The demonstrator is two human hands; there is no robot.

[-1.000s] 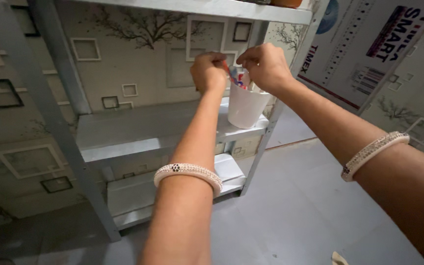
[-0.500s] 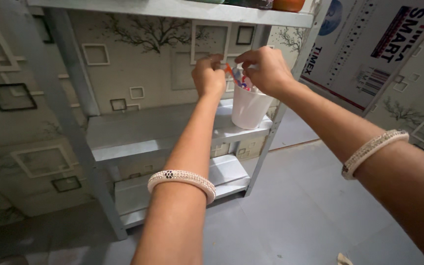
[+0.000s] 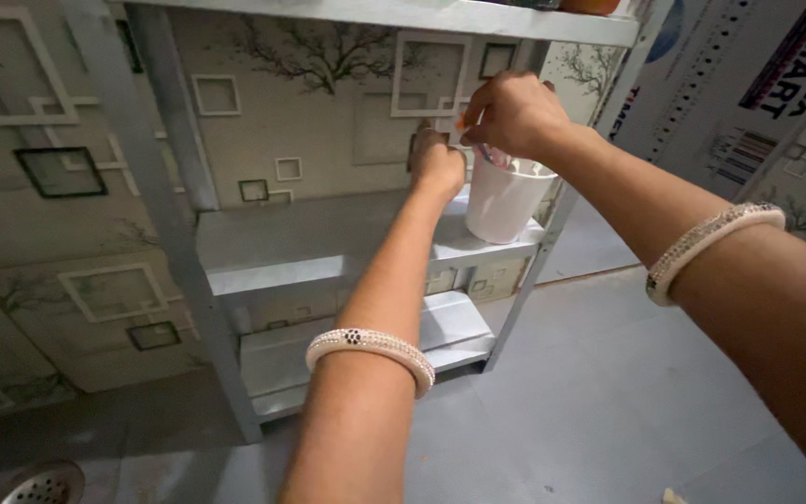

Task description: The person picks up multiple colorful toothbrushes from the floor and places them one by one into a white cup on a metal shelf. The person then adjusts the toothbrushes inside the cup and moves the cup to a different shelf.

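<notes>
Reaching to the upper middle, the right hand [image 3: 513, 114] is pinching something thin over the white cup [image 3: 506, 201]. The left hand [image 3: 437, 163] is curling beside the cup, and I cannot tell if it is holding anything.

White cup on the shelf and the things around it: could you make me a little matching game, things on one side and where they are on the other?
Things:
1. white cup
2. left hand
3. right hand
4. floor drain

Places:
A. bottom left corner of the floor
B. above the cup's mouth
C. right end of the middle shelf
D. just left of the cup

Pairs: 1-C, 2-D, 3-B, 4-A
</notes>
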